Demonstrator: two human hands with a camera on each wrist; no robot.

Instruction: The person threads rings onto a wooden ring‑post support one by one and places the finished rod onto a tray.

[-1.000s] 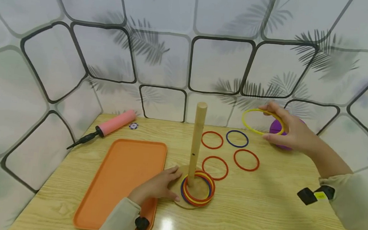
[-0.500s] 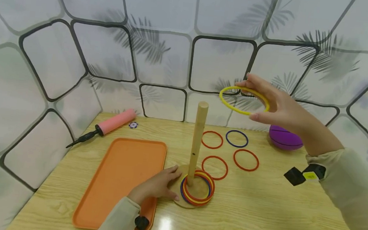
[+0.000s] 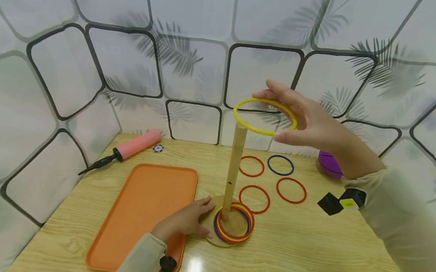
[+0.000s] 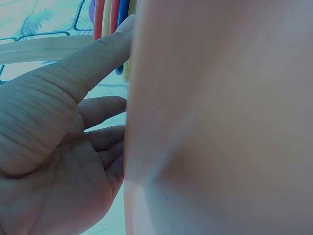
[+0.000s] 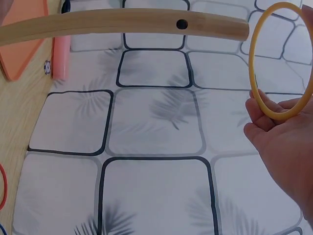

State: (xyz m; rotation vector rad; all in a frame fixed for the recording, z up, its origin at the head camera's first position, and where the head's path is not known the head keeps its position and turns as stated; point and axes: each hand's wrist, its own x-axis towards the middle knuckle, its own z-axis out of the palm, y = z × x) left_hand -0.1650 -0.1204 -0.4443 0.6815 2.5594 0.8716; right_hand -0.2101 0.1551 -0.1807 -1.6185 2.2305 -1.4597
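- While the right hand (image 3: pixel 312 125) holds up a yellow ring (image 3: pixel 265 116), pinched between thumb and fingers, the ring hangs roughly level just above the top of the wooden peg (image 3: pixel 234 167), apart from it.
- Right wrist view: same ring (image 5: pixel 281 61) sits beside the peg tip (image 5: pixel 146 23), not threaded on.
- Left hand (image 3: pixel 186 220) rests flat on the edge of the peg's round base (image 3: pixel 209 234), fingers straight, gripping nothing; its heel lies over the orange tray (image 3: pixel 142 216).
- Left wrist view: fingers (image 4: pixel 93 105) lie loosely extended next to the stacked rings; the rest is blocked by a blurred close surface.
- Stack of rings (image 3: pixel 233 226) in red, yellow and blue lies on the base around the peg, near the middle of the counter (image 3: pixel 308 256).
- Loose on the counter toward the far edge, right of the peg: three red rings (image 3: pixel 254 198) and one blue ring (image 3: pixel 281 164), all apart from each other.
- Purple ball (image 3: pixel 330 165) sits near the far right edge, partly hidden behind the right forearm.
- Pink pump (image 3: pixel 131 148) lies at the far left corner, with a small poker chip (image 3: pixel 158 148) just beside it.
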